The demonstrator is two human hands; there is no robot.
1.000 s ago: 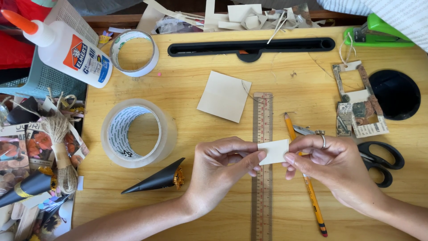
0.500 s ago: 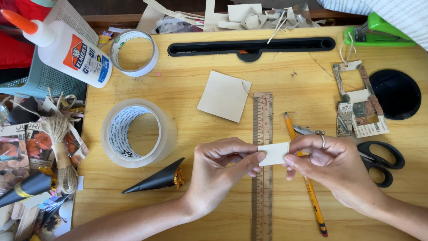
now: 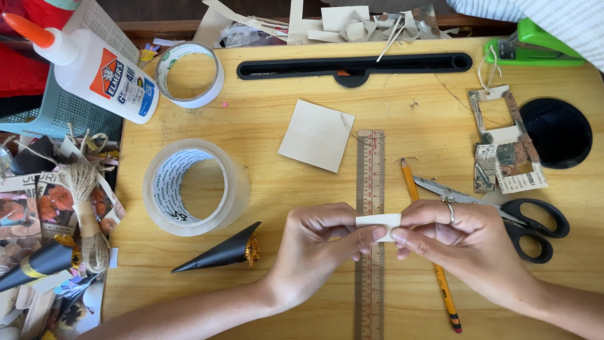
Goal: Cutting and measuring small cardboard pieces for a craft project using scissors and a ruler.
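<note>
pinching small white paper strip [image 3: 378, 220] (folded), both hands' fingers [image 3: 371, 234]

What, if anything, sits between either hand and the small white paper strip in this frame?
Nothing visible does. The left hand and right hand both pinch the small white paper strip directly with their fingertips, one at each end. The wooden ruler and yellow pencil lie underneath on the wooden desk, not between hands and strip.

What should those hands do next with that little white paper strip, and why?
Probably press the fold flat: both the left hand and right hand pinch the small white paper strip between fingertips, held just above the wooden ruler, apparently mid-fold.
</note>
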